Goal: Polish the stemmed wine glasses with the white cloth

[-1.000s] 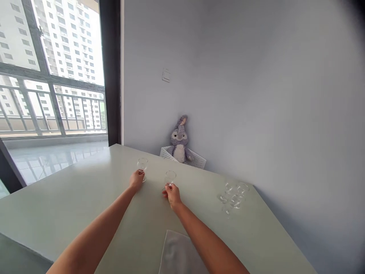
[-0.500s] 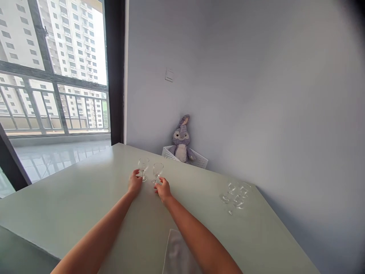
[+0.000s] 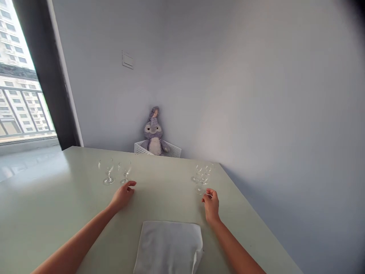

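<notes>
My left hand [image 3: 123, 196] rests low over the table with its fingers stretched out and apart, holding nothing. Just beyond it stands a small stemmed glass [image 3: 124, 173], and a second stemmed glass [image 3: 107, 173] is upright to its left. On the right, my right hand [image 3: 211, 203] is open with curved fingers, its fingertips close beside the foot of the nearest stemmed glass [image 3: 200, 189]. Whether they touch it I cannot tell. Other clear glasses [image 3: 196, 177] stand tightly grouped behind that one, their outlines overlapping. Between my forearms lies a folded light grey cloth [image 3: 171, 243].
The pale table [image 3: 159, 194] ends at a grey wall [image 3: 256, 95] on the right. Past its far edge, a purple plush toy [image 3: 154, 133] sits in a white perforated basket [image 3: 173, 150]. A dark-framed window stands at the left.
The view has turned right. My right hand has left the pair of glasses and moved to the right-hand group. My left hand has drawn away from the left glass to near the other one.
</notes>
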Demonstrator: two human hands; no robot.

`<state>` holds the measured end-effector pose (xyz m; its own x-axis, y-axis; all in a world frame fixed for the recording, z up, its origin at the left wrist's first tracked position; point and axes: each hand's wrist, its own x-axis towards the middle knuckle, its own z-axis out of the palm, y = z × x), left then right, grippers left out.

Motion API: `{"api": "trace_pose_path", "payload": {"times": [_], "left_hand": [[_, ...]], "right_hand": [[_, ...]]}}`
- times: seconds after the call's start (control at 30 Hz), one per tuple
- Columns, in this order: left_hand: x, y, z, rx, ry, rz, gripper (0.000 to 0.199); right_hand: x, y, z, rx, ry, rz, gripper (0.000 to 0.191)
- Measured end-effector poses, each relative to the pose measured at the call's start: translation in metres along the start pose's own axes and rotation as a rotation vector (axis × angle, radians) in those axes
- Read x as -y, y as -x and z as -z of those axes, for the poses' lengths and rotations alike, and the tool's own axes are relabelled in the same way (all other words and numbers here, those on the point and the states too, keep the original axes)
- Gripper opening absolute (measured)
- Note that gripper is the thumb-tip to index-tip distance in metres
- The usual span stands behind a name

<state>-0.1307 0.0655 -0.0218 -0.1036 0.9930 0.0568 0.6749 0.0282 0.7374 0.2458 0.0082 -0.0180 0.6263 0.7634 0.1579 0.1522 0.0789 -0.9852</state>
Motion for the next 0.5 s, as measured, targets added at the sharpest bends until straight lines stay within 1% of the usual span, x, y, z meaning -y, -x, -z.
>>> {"api": "trace_pose_path", "payload": {"times": [0.07,0.13,0.23,0.3,0.37,0.43,0.5], "left_hand": [[-0.005,-0.010,0.001,-0.013,-0.007,0.035,0.034],[-0.008,-0.017,0.005,-0.023,-0.004,0.068,0.035],[-0.007,-0.022,0.013,-0.047,0.007,0.104,0.039],[-0.005,-0.022,0.016,-0.064,0.006,0.118,0.040],[-0.006,-0.020,0.013,-0.069,-0.004,0.110,0.040],[-0.011,-0.014,0.003,-0.046,-0.015,0.081,0.040],[-0.019,-0.005,-0.012,-0.004,-0.022,0.032,0.042]], "right_hand": [[-0.002,-0.015,0.002,0.015,0.044,-0.037,0.039],[-0.004,-0.026,-0.004,0.074,0.053,-0.077,0.047],[-0.008,-0.033,-0.021,0.151,0.049,-0.108,0.045],[-0.011,-0.030,-0.035,0.189,0.046,-0.104,0.040],[-0.013,-0.022,-0.050,0.234,0.038,-0.094,0.038],[-0.013,-0.010,-0.065,0.294,0.029,-0.084,0.040],[-0.012,0.003,-0.078,0.354,0.026,-0.075,0.042]]}}
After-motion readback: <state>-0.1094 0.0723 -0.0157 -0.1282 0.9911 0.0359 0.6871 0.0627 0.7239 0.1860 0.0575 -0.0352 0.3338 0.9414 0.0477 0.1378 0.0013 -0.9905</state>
